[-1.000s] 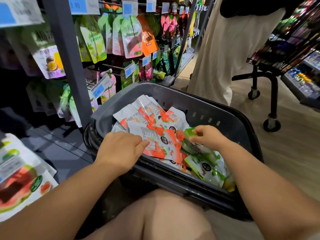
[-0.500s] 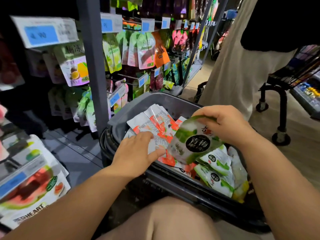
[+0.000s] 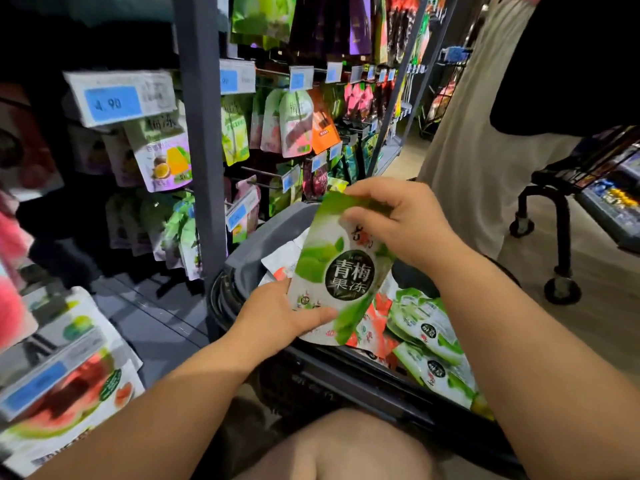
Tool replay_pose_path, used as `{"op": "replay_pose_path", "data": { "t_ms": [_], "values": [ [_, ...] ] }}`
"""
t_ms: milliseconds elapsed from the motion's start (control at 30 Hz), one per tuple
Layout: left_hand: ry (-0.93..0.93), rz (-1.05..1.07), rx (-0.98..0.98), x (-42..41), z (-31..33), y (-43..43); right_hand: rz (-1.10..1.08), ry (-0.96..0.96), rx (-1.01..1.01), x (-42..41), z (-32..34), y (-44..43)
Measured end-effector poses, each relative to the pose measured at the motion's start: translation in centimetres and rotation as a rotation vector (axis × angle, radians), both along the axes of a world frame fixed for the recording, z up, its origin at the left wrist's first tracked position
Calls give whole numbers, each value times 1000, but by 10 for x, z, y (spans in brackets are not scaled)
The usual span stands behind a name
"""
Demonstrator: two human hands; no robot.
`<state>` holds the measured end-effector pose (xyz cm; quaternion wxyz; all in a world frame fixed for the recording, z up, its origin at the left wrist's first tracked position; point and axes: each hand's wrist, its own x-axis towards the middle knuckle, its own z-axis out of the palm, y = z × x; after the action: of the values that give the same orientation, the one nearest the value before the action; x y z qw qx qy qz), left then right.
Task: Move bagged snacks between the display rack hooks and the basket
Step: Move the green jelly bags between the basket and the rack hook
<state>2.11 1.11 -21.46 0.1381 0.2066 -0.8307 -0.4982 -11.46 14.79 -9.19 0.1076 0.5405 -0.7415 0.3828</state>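
A green-and-white snack bag with a black round label is held upright above the dark basket. My right hand pinches its top edge. My left hand grips its lower left corner, thumb on the front. Inside the basket lie several more green bags at the right and red-and-white bags beneath the held one. The display rack hooks with hanging snack bags stand behind and to the left of the basket.
A grey rack upright rises just left of the basket. Price tags stick out from the hooks. A person in light trousers stands at the right beside a black wheeled cart. My knee is below the basket.
My right hand has lifted a green bag out of the basket. My left hand left the red-and-white bags and took the green bag's lower corner. The view has swung up and right.
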Motion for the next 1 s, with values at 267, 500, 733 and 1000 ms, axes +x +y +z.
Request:
{"op": "replay_pose_path", "data": {
  "t_ms": [267, 500, 733, 1000],
  "values": [
    [-11, 43, -114, 1, 7, -1, -540, -364, 826, -79, -125, 88],
    [-34, 61, -102, 3, 4, 1, -576, -458, 1294, -86, -158, 110],
    [-46, 47, -132, 1, 5, -1, -654, -314, 1258, -89, -145, 108],
    [-23, 27, -129, 0, 4, -1, -848, -277, 672, -92, -129, 115]
  ]
}}
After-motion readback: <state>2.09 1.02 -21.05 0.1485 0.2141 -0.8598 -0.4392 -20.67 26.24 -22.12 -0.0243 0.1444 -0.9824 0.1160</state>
